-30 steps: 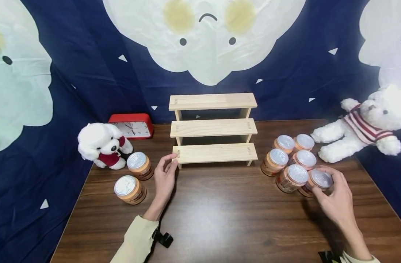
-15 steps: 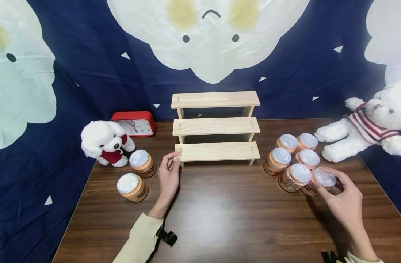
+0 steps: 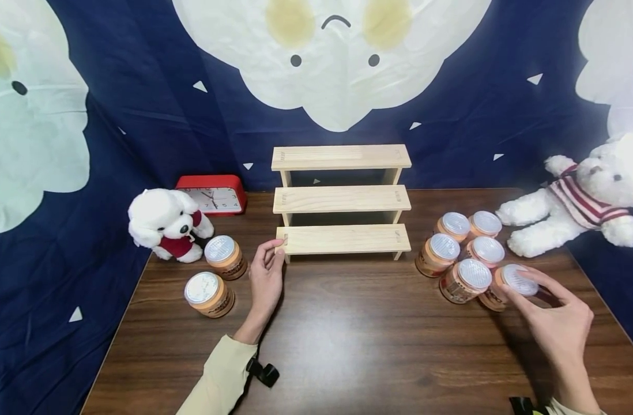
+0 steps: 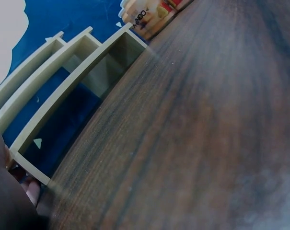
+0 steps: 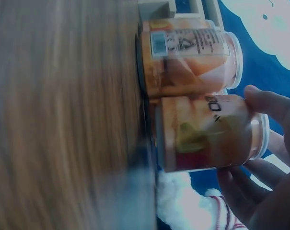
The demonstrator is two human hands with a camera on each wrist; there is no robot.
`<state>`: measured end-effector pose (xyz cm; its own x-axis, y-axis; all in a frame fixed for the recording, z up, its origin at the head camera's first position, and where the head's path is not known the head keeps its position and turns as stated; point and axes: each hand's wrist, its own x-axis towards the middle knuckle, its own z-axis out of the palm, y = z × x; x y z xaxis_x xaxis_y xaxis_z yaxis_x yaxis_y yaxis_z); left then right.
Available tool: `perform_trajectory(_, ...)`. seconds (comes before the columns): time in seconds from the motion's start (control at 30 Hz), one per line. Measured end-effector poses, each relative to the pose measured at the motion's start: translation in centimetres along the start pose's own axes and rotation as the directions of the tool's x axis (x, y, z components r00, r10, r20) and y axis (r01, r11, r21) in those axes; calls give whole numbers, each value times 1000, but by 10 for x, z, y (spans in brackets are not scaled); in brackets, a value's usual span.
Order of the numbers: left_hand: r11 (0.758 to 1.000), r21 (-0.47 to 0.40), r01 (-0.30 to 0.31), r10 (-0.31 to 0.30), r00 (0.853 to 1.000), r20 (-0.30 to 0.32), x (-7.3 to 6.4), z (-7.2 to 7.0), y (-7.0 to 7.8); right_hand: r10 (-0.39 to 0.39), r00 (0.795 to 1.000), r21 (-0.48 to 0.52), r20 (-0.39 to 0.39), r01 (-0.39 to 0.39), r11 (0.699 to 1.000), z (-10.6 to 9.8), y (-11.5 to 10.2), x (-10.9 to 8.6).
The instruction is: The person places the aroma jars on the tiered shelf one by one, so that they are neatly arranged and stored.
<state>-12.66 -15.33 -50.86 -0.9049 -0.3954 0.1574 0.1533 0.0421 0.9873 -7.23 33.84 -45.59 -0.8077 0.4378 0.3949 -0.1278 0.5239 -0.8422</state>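
Note:
At the table's right side, my right hand grips a jar near its silver lid, thumb on one side and fingers on the other. In the right wrist view this jar shows an orange printed label and stands close beside a neighbouring jar. Several more jars with silver lids cluster to its left. My left hand pinches the left end of the lowest step of a three-step wooden shelf. The left wrist view catches part of that hand at the shelf's end.
Two similar jars stand left of my left hand. Behind them sit a white plush dog and a red alarm clock. A white plush bear leans at the right, by the blue curtain behind the brown table.
The right hand has moved to the right and its jar has shifted slightly that way from the cluster. The left hand keeps its place at the shelf; the head view has shifted a little.

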Motion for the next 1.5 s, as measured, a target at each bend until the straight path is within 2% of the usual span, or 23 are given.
perform_trajectory(0.37,1000,-8,-9,9,1000,-6,0,0,-3,-1,991,79,-134,12,997,-6,-28,-1)
perform_trajectory(0.43,1000,-5,-8,8,1000,-5,1,0,-3,-48,987,77,-151,60,995,-8,-31,0)
perform_trajectory(0.5,1000,-1,-5,5,1000,-2,1,0,-3,-87,979,123,-183,111,986,-9,-34,2)
perform_trajectory(0.6,1000,-1,-5,5,1000,1,1,0,-2,-162,965,190,-208,202,961,-11,-40,6)
perform_trajectory(0.67,1000,-6,-4,4,1000,-3,1,0,-1,-184,957,243,-224,238,940,-10,-45,8)
perform_trajectory(0.83,1000,-7,2,-2,1000,1,1,0,-1,-260,939,249,-223,313,917,-7,-61,10)
perform_trajectory(1.07,1000,0,7,-7,1000,1,1,1,-1,-310,927,300,-212,364,882,5,-86,9)
perform_trajectory(1.2,1000,5,-7,7,1000,-2,1,1,-2,-359,918,309,-168,395,865,16,-103,8)
perform_trajectory(1.3,1000,5,-6,6,1000,-2,2,0,-2,-411,903,290,-126,429,855,24,-114,7)
perform_trajectory(1.5,1000,11,2,-2,1000,4,1,0,-2,-475,877,313,-71,471,824,43,-126,7)
